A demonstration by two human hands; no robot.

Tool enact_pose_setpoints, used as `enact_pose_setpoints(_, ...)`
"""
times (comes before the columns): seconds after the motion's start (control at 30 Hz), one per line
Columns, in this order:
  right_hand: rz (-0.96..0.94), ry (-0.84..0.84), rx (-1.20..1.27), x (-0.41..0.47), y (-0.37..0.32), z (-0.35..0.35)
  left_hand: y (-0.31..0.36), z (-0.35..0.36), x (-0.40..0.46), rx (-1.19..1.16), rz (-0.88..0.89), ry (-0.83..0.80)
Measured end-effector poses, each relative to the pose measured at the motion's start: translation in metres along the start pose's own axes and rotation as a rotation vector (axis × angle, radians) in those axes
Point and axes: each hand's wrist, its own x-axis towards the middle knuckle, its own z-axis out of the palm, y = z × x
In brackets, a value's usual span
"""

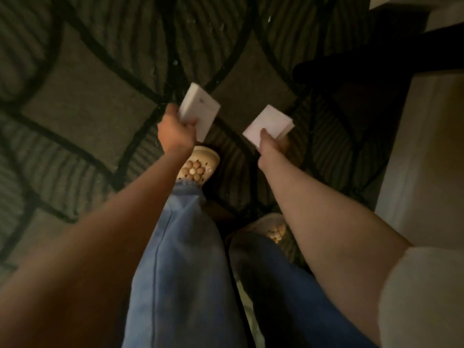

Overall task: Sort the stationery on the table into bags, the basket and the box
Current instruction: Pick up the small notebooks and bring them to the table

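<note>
My left hand (175, 128) grips a small white box (200, 110) by its near end, holding it above the carpet. My right hand (270, 143) pinches a second white pad or flat box (270, 123), thumb on top and fingers underneath. Both hands are stretched out in front of me at about the same height, a short gap between the two white items. No table, bag, basket or sorting box is in view.
I stand on a dark patterned carpet (88, 109), my legs in blue trousers and beige clogs (198, 163) below my hands. A pale piece of furniture (426, 159) runs along the right edge, with a dark object (364, 64) behind it at the upper right.
</note>
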Motion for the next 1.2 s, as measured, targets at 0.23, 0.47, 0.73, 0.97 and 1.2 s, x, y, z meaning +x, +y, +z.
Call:
enact_pose_setpoints(0.23,-0.245,-0.054,-0.213,-0.155,-0.015,-0.04,0.047,-0.126,-0.069,0.042,0.057,0.066)
enact_pose_setpoints(0.47,-0.373,-0.151,-0.277,-0.304,-0.059,-0.12,0.121,-0.217,-0.159,0.045,0.075,0.124)
enact_pose_setpoints(0.73,-0.494,-0.184,-0.212,-0.427,-0.087,-0.21,0.195,-0.286,-0.261,-0.031,0.11,0.154)
enact_pose_setpoints(0.97,-0.766,-0.209,-0.117,-0.494,-0.118,-0.317,0.283,-0.314,-0.352,-0.115,0.297,0.112)
enact_pose_setpoints(1.2,-0.967,-0.123,0.309,-0.521,-0.157,-0.451,0.362,-0.308,-0.436,-0.267,0.561,-0.023)
